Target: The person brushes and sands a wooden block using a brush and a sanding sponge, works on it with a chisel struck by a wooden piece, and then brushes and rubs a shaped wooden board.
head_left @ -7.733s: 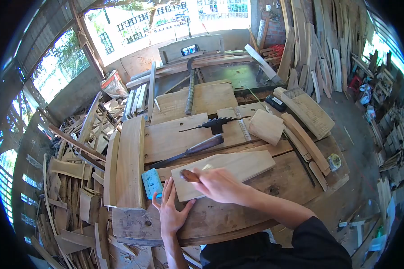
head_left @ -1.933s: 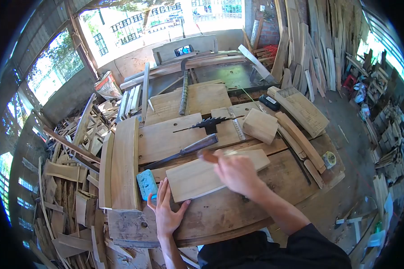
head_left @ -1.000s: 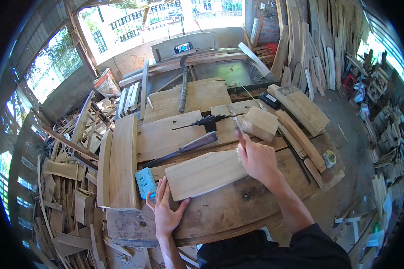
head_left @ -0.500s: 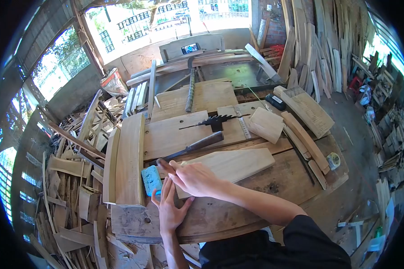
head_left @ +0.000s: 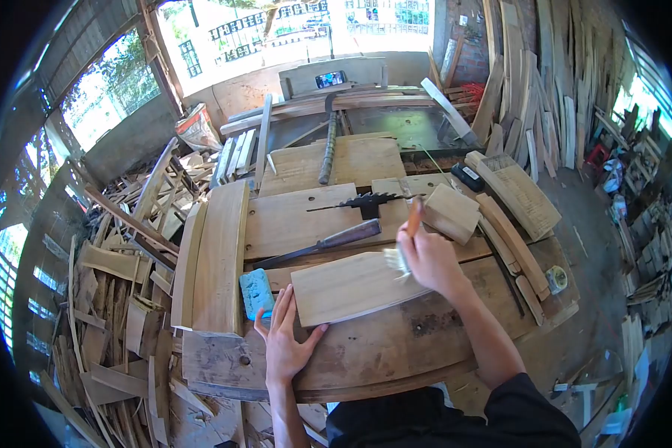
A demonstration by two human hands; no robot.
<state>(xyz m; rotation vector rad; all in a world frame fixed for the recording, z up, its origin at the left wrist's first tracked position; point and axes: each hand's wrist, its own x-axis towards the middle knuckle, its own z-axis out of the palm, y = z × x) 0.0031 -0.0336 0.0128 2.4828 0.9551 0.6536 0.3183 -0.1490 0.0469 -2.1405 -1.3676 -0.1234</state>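
Observation:
A pale wooden board (head_left: 351, 287) lies flat on the workbench. My right hand (head_left: 430, 257) is wrapped round the wooden handle of a brush (head_left: 397, 263); its pale bristles are down by the board's right end. At the board's near left corner, my left hand (head_left: 287, 345) has its fingers spread, with fingertips and thumb at the board's edge. A light blue sponge (head_left: 256, 293) sits just left of those fingertips. Behind the board rests a chisel-like tool (head_left: 351, 234) with a dark handle, lying slantwise.
Two long planks (head_left: 220, 257) lie at the bench's left. A black saw-toothed piece (head_left: 367, 204), a wood block (head_left: 451, 213) and a tape measure (head_left: 556, 280) are on the bench (head_left: 381, 351). A curved blade with a wrapped handle (head_left: 327, 153) lies farther back. Scrap wood (head_left: 119, 313) heaps up left.
My right hand has swept the brush rightward from the board's left end to its right end. My left hand stays at the left corner. The view has shifted slightly.

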